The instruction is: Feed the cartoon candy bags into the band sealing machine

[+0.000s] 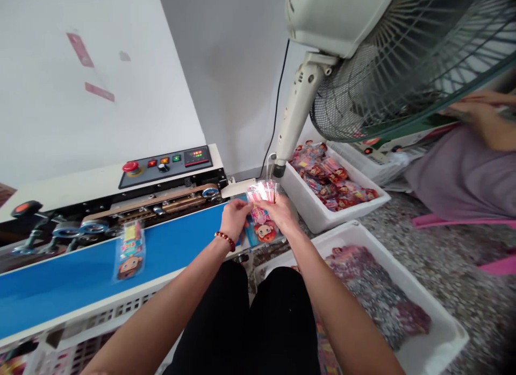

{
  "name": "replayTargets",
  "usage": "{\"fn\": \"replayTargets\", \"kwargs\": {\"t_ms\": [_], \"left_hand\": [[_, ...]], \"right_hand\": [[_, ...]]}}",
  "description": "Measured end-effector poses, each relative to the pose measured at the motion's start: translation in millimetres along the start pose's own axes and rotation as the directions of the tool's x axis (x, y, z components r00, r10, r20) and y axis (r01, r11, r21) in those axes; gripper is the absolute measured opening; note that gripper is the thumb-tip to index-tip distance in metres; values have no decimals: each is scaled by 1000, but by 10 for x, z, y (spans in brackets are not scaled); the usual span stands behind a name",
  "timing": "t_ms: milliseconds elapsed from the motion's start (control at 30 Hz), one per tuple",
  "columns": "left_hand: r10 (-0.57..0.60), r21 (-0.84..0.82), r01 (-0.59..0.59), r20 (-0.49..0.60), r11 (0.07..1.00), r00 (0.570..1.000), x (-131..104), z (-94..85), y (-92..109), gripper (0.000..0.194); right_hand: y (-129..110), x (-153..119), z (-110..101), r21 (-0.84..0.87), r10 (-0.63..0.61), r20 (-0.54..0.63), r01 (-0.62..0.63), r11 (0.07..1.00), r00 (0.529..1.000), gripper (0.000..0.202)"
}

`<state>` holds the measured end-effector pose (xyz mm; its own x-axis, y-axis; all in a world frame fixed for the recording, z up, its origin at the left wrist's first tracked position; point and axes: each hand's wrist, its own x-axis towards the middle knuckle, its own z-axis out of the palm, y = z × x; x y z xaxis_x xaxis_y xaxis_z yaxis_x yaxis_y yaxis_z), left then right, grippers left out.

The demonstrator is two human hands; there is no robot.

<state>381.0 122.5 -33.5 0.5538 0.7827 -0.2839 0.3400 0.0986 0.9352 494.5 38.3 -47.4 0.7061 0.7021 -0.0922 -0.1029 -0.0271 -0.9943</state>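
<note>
Both my hands are at a clear plastic packet [265, 231] with a cartoon face and pink-striped contents, over the right end of the blue conveyor belt [177, 232]. My left hand [234, 220], with a beaded bracelet at the wrist, pinches the packet's left edge. From the right, my right hand [280, 209] grips its upper part, fingers across the front. Light glares off the packet's top. Further left on the belt lies another filled packet [131, 249], its upper end against the sealing machine's rollers [94, 227].
The control panel [165, 165] with lit buttons is on the machine. A large fan [387, 68] hangs over the upper right. White bins of packets, one behind [300, 203] and one nearer [441, 321], stand right of my knees. Another person's sleeve [455, 165] shows at far right.
</note>
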Motion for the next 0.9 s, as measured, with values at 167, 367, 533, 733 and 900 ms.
{"fn": "replayTargets", "kwargs": {"t_ms": [167, 367, 533, 733, 900], "left_hand": [[-54, 47, 62, -154, 997, 987, 172, -254, -46, 23], [-31, 280, 110, -272, 954, 962, 217, -721, -53, 21], [23, 478, 150, -337, 865, 941, 80, -1177, -157, 21], [477, 701, -70, -406, 710, 779, -293, -1257, -354, 36], [353, 505, -281, -49, 816, 934, -324, -549, -139, 25]], "right_hand": [[37, 18, -23, -48, 7, -27, -9, 999, 1000, 36], [17, 19, 5, 101, 129, 18, -130, 986, 992, 35], [-4, 4, -2, 115, 107, 50, -112, 987, 993, 36], [91, 23, -67, 60, 97, 92, -103, 993, 991, 25], [73, 1, -121, -28, 4, 103, -1, 1000, 995, 29]]}}
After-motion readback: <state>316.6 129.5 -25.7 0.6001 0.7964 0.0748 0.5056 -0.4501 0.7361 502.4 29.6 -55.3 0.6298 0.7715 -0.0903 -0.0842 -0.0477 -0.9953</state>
